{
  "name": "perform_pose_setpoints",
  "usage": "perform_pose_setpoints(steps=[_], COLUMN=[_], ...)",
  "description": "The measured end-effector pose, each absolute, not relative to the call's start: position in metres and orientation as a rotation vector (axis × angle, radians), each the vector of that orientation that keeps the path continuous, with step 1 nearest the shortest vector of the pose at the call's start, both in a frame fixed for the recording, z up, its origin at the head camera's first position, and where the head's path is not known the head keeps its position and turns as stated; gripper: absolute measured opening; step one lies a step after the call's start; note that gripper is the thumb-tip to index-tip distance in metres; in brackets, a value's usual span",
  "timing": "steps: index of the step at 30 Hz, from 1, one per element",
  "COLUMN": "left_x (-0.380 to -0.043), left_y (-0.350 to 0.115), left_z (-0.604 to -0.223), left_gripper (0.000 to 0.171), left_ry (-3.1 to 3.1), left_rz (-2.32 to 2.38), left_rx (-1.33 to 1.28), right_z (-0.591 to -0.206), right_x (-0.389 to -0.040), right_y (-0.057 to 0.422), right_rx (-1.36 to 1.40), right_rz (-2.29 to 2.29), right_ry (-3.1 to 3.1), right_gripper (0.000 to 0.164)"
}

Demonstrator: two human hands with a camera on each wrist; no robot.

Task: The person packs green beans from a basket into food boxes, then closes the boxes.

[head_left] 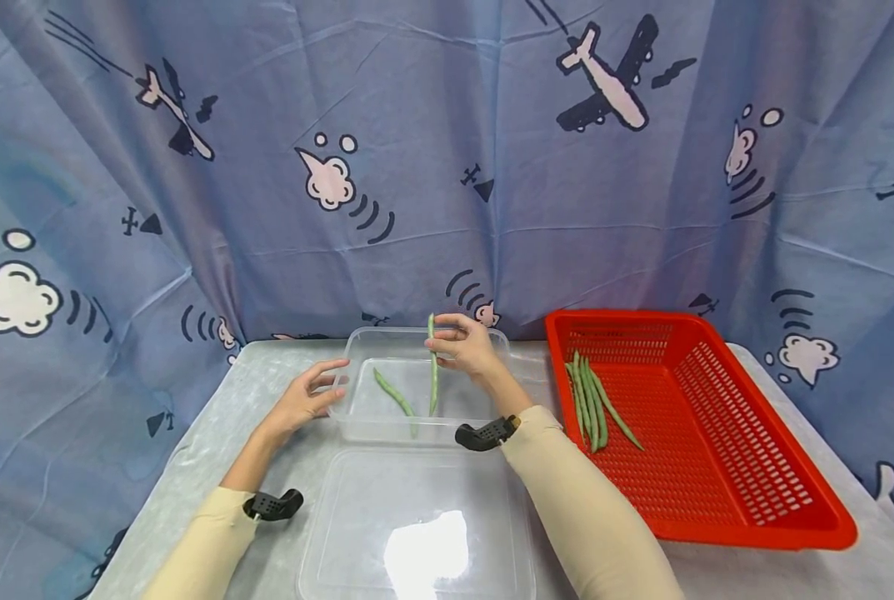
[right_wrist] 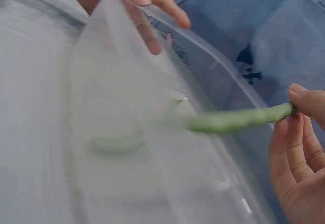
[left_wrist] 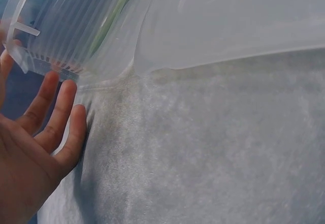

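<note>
I see right hand [head_left: 471, 346] pinching bean [head_left: 434, 385] near one end, rest extending below the hand into box [head_left: 362, 398], second bean [head_left: 394, 389] lying inside, left hand [head_left: 302, 402] loosely spread at box's left rim

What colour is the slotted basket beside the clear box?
The basket is bright red; it shows best in the head view.
</note>
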State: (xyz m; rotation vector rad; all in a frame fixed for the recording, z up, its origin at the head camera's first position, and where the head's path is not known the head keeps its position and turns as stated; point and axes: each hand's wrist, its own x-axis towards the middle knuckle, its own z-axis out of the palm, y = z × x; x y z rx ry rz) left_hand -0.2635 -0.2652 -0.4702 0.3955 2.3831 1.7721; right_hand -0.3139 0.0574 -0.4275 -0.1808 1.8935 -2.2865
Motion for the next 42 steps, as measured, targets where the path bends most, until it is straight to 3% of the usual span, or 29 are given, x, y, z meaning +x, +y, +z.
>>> perform_pose_setpoints(steps=[15,27,36,42], left_x=[-0.262,-0.262,-0.261,-0.261], left_y=[-0.264,-0.263,-0.263,-0.263], left_z=[-0.470,-0.469,-0.470,-0.470], left_gripper=[0.052,0.052,0.052,0.052], left_ry=[2.357,2.343,2.346,2.356], left_rz=[1.778,1.783,1.787,1.790], left_rx=[0.370,0.371,0.375,0.376], right_z=[-0.443,-0.437,-0.418,-0.403], right_x=[-0.303,-0.305,-0.313,-0.320], right_y=[0.042,0.046,0.070,0.099], right_rx=[-0.107,-0.148,-0.236,-0.237], right_rz=[-2.202,-2.263,-2.224,-2.241], right_ry=[1.928,1.879,1.973,2.021], right_gripper=[0.045,0.030,0.043,0.043])
